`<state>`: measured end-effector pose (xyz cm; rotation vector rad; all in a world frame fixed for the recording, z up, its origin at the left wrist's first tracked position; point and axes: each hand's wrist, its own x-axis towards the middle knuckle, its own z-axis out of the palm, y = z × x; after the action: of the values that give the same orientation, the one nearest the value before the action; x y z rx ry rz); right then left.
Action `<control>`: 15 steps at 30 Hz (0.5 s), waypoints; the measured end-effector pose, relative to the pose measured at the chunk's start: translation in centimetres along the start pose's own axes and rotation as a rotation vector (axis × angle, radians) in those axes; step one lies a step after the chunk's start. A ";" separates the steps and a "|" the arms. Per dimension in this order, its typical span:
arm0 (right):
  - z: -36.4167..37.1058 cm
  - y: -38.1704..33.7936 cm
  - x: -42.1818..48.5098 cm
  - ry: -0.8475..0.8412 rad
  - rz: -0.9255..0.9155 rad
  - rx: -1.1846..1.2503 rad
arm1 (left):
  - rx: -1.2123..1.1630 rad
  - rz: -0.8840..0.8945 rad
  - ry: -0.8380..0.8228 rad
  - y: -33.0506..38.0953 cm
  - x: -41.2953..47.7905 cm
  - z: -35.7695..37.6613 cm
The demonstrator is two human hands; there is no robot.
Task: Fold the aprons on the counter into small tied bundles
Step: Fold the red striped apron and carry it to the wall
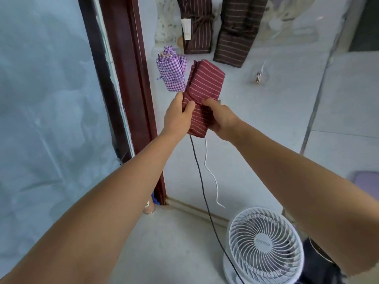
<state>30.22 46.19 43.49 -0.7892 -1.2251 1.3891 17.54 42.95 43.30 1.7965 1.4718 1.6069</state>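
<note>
We see both hands closed around the lower end of a folded red striped apron — the left hand wraps its left edge, the right hand grips the right, fingers hidden beneath the cloth. It is held above the bench. Beyond it lie a purple checked bundle and two brown striped aprons — their tops cut off by the frame. A white fan stands below.

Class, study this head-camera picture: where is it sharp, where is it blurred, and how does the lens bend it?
Head view: sharpest at the red striped apron held by the left hand and right hand; the brown striped aprons at the top are smeared; wide-angle distortion swells the forearms and bends the door frame; soft, even light, with faint shadows.
</note>
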 end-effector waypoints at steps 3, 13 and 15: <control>-1.7 -1.1 0.6 0.044 -0.030 -0.072 | -0.110 -0.085 -0.120 0.5 0.6 0.9; -5.5 -6.2 0.9 0.152 -0.351 -0.223 | -0.132 0.022 -0.089 5.6 4.4 4.9; -6.8 -7.9 0.8 0.207 -0.391 -0.206 | -0.238 -0.027 -0.144 7.1 5.0 5.9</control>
<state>38.64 47.81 49.42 -0.7640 -1.2897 0.8537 25.23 46.33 49.64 1.7109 1.1823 1.5330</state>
